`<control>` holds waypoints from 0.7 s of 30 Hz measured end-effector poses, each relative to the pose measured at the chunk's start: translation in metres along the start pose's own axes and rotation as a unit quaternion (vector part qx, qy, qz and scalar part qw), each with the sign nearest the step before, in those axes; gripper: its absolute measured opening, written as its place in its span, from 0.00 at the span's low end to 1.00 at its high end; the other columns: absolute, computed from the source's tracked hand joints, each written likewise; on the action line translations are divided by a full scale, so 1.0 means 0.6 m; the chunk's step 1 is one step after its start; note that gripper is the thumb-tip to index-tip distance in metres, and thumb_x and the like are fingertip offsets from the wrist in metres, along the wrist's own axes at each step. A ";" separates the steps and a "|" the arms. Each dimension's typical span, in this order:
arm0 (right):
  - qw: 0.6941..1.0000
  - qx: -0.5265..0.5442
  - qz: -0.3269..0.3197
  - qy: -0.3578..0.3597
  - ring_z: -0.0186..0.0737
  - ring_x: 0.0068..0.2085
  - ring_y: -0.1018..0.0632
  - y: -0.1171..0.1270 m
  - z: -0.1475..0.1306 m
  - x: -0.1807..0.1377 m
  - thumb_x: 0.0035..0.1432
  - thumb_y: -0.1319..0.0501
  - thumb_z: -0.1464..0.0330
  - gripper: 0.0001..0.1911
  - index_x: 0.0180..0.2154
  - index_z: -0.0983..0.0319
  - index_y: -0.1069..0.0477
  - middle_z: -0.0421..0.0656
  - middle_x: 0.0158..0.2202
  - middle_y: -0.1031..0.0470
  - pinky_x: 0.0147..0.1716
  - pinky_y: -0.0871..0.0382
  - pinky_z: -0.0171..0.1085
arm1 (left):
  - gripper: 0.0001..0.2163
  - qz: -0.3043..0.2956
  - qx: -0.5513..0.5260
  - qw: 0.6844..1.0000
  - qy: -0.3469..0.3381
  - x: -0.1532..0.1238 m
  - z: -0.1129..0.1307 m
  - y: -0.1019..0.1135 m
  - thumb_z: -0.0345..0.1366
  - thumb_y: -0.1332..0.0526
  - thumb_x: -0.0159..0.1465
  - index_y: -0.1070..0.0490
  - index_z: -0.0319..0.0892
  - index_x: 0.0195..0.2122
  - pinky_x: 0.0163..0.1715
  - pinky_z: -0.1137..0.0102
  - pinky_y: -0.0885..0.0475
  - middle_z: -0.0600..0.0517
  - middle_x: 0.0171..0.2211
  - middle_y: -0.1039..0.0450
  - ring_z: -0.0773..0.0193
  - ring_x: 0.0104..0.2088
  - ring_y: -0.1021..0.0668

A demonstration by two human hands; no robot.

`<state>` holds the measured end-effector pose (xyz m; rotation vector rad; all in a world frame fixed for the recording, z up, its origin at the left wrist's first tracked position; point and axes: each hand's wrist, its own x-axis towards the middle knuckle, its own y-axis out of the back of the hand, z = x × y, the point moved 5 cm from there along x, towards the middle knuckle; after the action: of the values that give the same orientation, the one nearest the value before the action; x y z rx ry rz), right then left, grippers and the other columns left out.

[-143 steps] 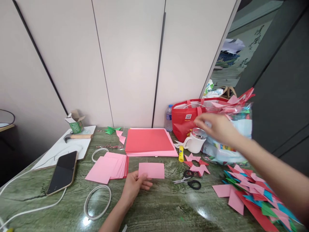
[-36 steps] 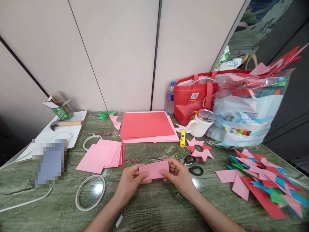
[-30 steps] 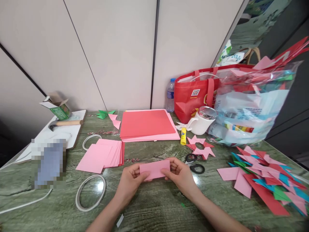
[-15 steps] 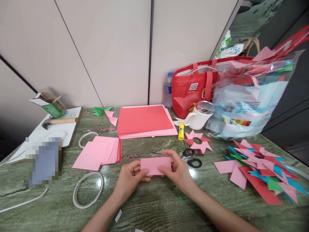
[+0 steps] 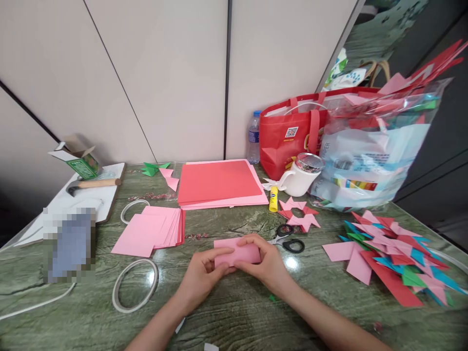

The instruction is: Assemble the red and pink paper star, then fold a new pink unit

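Both my hands grip a folded pink paper (image 5: 239,252) low over the green marble table (image 5: 234,317). My left hand (image 5: 203,274) pinches its left end, thumb on top. My right hand (image 5: 265,263) curls over its right end and top edge, fingers closed on the sheet. The paper looks folded into a narrow strip between them. A stack of pink squares (image 5: 149,232) lies just to the left, and black-handled scissors (image 5: 290,241) lie just to the right of my right hand.
Red and pink sheets (image 5: 219,183) lie further back. A glue stick (image 5: 273,200), paper stars (image 5: 298,219), a white mug (image 5: 302,175), a red bag (image 5: 292,139) and a plastic bag (image 5: 369,156) stand right. Folded coloured pieces (image 5: 391,256) pile far right. Tape ring (image 5: 135,285), blurred phone (image 5: 69,243), hammer (image 5: 93,184) left.
My right hand left the bag at the right and joined the left on the pink paper. Since half a second ago the paper has been folded narrower, fingers closing over its top.
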<state>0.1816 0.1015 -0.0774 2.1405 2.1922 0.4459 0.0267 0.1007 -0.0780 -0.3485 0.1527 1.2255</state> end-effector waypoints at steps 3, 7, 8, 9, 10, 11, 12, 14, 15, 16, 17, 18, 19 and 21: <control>1.000 -0.022 -0.001 0.001 0.44 0.41 0.27 -0.002 0.002 -0.001 0.42 0.33 0.69 0.13 0.34 0.59 0.29 0.42 0.36 0.27 0.43 0.36 0.39 | 0.19 0.010 -0.014 1.000 0.009 0.000 -0.002 -0.001 0.39 0.29 0.44 0.24 0.41 0.38 0.42 0.60 0.27 0.53 0.29 0.21 0.56 0.33 0.19; 1.000 -0.002 -0.010 0.008 0.42 0.41 0.28 -0.003 0.006 -0.001 0.44 0.37 0.73 0.13 0.36 0.59 0.29 0.42 0.38 0.28 0.42 0.35 0.38 | 0.20 0.014 -0.040 0.999 0.005 0.002 -0.002 0.005 0.38 0.29 0.44 0.24 0.40 0.39 0.44 0.59 0.27 0.51 0.31 0.21 0.55 0.34 0.19; 1.000 0.008 -0.012 0.007 0.41 0.41 0.27 -0.003 0.008 -0.001 0.44 0.38 0.74 0.13 0.36 0.59 0.30 0.42 0.38 0.28 0.41 0.35 0.37 | 0.20 0.011 -0.047 0.999 0.002 0.002 -0.001 0.007 0.38 0.29 0.45 0.25 0.40 0.40 0.44 0.59 0.27 0.51 0.32 0.20 0.55 0.34 0.19; 1.000 0.018 -0.013 0.004 0.41 0.40 0.27 -0.003 0.009 -0.001 0.44 0.39 0.74 0.14 0.37 0.59 0.29 0.42 0.38 0.29 0.40 0.34 0.36 | 0.20 0.008 -0.052 0.999 0.000 0.003 -0.001 0.008 0.37 0.29 0.45 0.25 0.40 0.40 0.45 0.59 0.27 0.51 0.32 0.20 0.56 0.34 0.19; 1.000 0.027 -0.014 -0.001 0.40 0.39 0.27 -0.003 0.010 -0.001 0.44 0.39 0.75 0.14 0.37 0.59 0.29 0.42 0.38 0.29 0.38 0.34 0.36 | 0.20 0.006 -0.056 0.998 -0.002 0.003 -0.001 0.009 0.37 0.29 0.45 0.25 0.40 0.40 0.45 0.59 0.27 0.51 0.33 0.20 0.56 0.34 0.19; 0.999 0.035 -0.017 -0.007 0.40 0.39 0.27 -0.002 0.012 -0.001 0.44 0.40 0.75 0.14 0.36 0.60 0.29 0.42 0.38 0.29 0.37 0.33 0.35 | 0.20 0.005 -0.058 0.998 -0.003 0.003 0.000 0.011 0.37 0.29 0.45 0.25 0.40 0.40 0.45 0.59 0.27 0.51 0.33 0.21 0.56 0.34 0.19; 0.999 0.043 -0.021 -0.014 0.40 0.39 0.27 -0.002 0.012 -0.001 0.43 0.40 0.75 0.14 0.36 0.60 0.29 0.42 0.38 0.29 0.36 0.33 0.35 | 0.20 0.004 -0.059 0.998 -0.004 0.003 0.000 0.012 0.37 0.29 0.45 0.25 0.40 0.40 0.45 0.58 0.27 0.51 0.34 0.21 0.56 0.35 0.19; 0.997 0.061 -0.032 -0.030 0.40 0.38 0.27 -0.003 0.013 0.000 0.43 0.41 0.75 0.14 0.36 0.60 0.28 0.42 0.38 0.28 0.36 0.33 0.35 | 0.20 0.003 -0.056 0.998 -0.006 0.003 0.002 0.014 0.38 0.29 0.45 0.25 0.39 0.40 0.45 0.58 0.27 0.50 0.35 0.21 0.55 0.35 0.19; 0.996 0.072 -0.038 -0.040 0.40 0.38 0.27 -0.003 0.014 0.001 0.43 0.42 0.75 0.14 0.35 0.60 0.28 0.42 0.38 0.28 0.36 0.32 0.35 | 0.20 0.005 -0.054 0.998 -0.007 0.003 0.003 0.015 0.38 0.29 0.45 0.25 0.39 0.40 0.45 0.58 0.27 0.50 0.35 0.21 0.54 0.35 0.19; 0.994 0.084 -0.041 -0.048 0.40 0.38 0.27 -0.003 0.013 0.002 0.42 0.42 0.75 0.15 0.35 0.60 0.27 0.42 0.37 0.27 0.36 0.32 0.35 | 0.20 0.009 -0.053 0.999 -0.007 0.003 0.004 0.016 0.38 0.29 0.45 0.24 0.39 0.40 0.45 0.58 0.27 0.49 0.35 0.21 0.54 0.35 0.19; 0.993 0.095 -0.043 -0.056 0.40 0.38 0.26 -0.002 0.013 0.003 0.42 0.42 0.75 0.15 0.36 0.60 0.27 0.42 0.37 0.26 0.35 0.32 0.35 | 0.20 0.014 -0.054 0.998 -0.006 0.002 0.006 0.017 0.37 0.28 0.44 0.24 0.39 0.39 0.44 0.58 0.27 0.49 0.35 0.21 0.54 0.35 0.19; 0.992 0.103 -0.043 -0.064 0.40 0.38 0.26 -0.001 0.012 0.003 0.42 0.43 0.75 0.16 0.36 0.60 0.27 0.41 0.37 0.26 0.35 0.32 0.35 | 0.20 0.020 -0.055 0.998 -0.006 0.002 0.008 0.018 0.37 0.28 0.44 0.24 0.39 0.39 0.44 0.59 0.26 0.49 0.34 0.21 0.54 0.35 0.19; 0.991 0.109 -0.042 -0.070 0.40 0.38 0.26 0.000 0.011 0.004 0.41 0.43 0.75 0.17 0.36 0.60 0.26 0.41 0.37 0.25 0.35 0.32 0.34 | 0.20 0.024 -0.056 0.998 -0.007 0.002 0.009 0.018 0.37 0.28 0.44 0.24 0.40 0.38 0.44 0.59 0.26 0.50 0.34 0.21 0.54 0.34 0.19; 0.988 0.119 -0.049 -0.081 0.39 0.39 0.25 0.000 0.010 0.004 0.40 0.44 0.75 0.18 0.36 0.59 0.26 0.41 0.37 0.25 0.35 0.31 0.34 | 0.19 0.027 -0.056 0.998 -0.010 0.002 0.012 0.019 0.37 0.28 0.44 0.24 0.40 0.38 0.44 0.60 0.26 0.51 0.33 0.21 0.55 0.34 0.19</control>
<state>0.1830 0.1049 -0.0829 2.0755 2.3461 0.0009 0.0159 0.1076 -0.0738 -0.4311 0.0778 1.2938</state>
